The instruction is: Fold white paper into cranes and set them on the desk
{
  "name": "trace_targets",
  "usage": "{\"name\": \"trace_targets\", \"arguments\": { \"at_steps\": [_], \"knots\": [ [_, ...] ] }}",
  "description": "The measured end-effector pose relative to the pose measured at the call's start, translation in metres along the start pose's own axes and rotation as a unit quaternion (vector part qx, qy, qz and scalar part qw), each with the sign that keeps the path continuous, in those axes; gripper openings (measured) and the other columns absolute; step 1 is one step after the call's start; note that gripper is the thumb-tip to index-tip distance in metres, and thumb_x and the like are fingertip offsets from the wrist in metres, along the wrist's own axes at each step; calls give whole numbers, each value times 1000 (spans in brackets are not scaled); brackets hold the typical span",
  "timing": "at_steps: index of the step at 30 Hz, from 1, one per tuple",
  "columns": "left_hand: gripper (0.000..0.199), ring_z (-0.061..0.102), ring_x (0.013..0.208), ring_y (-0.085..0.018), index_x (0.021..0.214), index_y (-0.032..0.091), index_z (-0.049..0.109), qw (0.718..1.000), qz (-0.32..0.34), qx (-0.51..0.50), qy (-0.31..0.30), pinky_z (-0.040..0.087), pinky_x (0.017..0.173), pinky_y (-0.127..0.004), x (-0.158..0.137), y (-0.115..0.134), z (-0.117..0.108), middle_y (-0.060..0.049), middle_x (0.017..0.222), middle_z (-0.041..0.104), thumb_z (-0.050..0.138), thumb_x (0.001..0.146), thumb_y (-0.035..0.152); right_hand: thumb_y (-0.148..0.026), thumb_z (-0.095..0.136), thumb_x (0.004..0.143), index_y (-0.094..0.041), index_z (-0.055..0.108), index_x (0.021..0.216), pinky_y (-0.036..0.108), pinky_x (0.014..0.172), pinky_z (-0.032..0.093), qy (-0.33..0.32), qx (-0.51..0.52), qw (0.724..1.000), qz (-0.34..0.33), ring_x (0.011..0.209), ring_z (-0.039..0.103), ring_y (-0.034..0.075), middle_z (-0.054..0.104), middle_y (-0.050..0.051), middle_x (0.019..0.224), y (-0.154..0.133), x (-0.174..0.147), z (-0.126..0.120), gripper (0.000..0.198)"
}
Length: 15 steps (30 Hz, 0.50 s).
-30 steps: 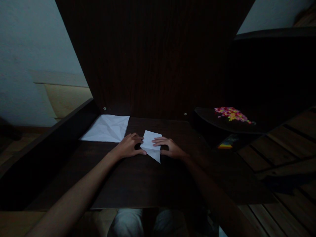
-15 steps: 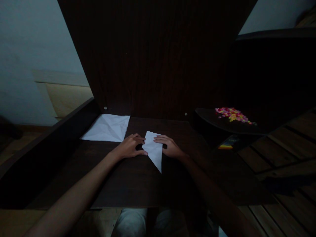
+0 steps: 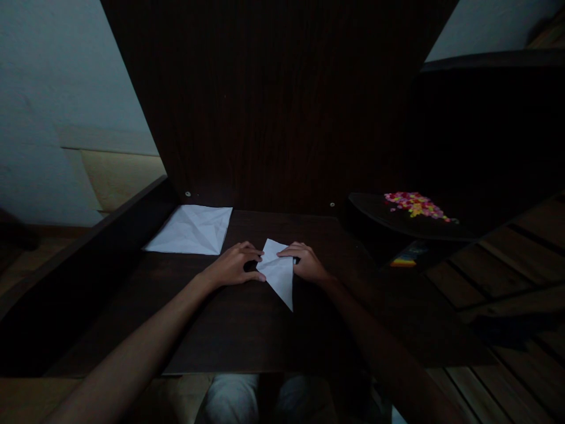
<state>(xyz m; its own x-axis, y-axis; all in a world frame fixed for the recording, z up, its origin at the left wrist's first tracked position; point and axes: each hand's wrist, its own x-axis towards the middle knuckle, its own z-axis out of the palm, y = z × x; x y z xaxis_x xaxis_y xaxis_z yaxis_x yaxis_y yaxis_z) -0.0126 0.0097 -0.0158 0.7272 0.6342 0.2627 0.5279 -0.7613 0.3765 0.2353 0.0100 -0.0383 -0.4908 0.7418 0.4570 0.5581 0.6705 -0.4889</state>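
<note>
A white sheet of folded paper (image 3: pixel 279 274), kite-like with a long point toward me, lies between my hands on the dark wooden surface. My left hand (image 3: pixel 236 264) is curled at its left edge, with the thumb below and the fingertips above. From the right, my right hand (image 3: pixel 306 262) grips the paper's upper right edge, fingers across its top face and the thumb hidden. Farther left lies a white stack of creased paper (image 3: pixel 189 228), apart from both hands.
Small pink, red and yellow pieces (image 3: pixel 417 205) are heaped on a dark curved shelf (image 3: pixel 371 206) at right. A dark upright panel (image 3: pixel 278 106) stands behind the surface, and a low side board (image 3: pixel 88 247) runs along the left. Wooden slats (image 3: pixel 512 259) show at lower right.
The folded paper has shifted slightly right and toward me, with my left hand following it. My right hand's fingers have drawn in a little at the paper's right edge.
</note>
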Motion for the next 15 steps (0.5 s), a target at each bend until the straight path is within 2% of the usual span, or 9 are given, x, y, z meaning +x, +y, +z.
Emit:
{"name": "trace_targets", "arguments": {
  "at_steps": [7, 15],
  "knots": [
    [47, 53, 103, -23, 100, 17, 66, 1000, 8, -6, 4, 42, 90, -37, 1, -4, 3, -8, 113, 65, 61, 73, 55, -13, 57, 79, -23, 73, 89, 33, 73, 50, 4, 30, 998, -46, 79, 62, 19, 72, 5, 89, 2, 0, 0, 21],
    [37, 54, 98, -21, 97, 17, 67, 1000, 13, -16, 8, 44, 87, -34, 2, -3, 1, -6, 111, 66, 62, 76, 48, -17, 59, 81, -22, 74, 88, 31, 71, 50, 8, 23, 998, -56, 78, 63, 19, 72, 6, 88, 1, 0, 0, 17]
  ]
}}
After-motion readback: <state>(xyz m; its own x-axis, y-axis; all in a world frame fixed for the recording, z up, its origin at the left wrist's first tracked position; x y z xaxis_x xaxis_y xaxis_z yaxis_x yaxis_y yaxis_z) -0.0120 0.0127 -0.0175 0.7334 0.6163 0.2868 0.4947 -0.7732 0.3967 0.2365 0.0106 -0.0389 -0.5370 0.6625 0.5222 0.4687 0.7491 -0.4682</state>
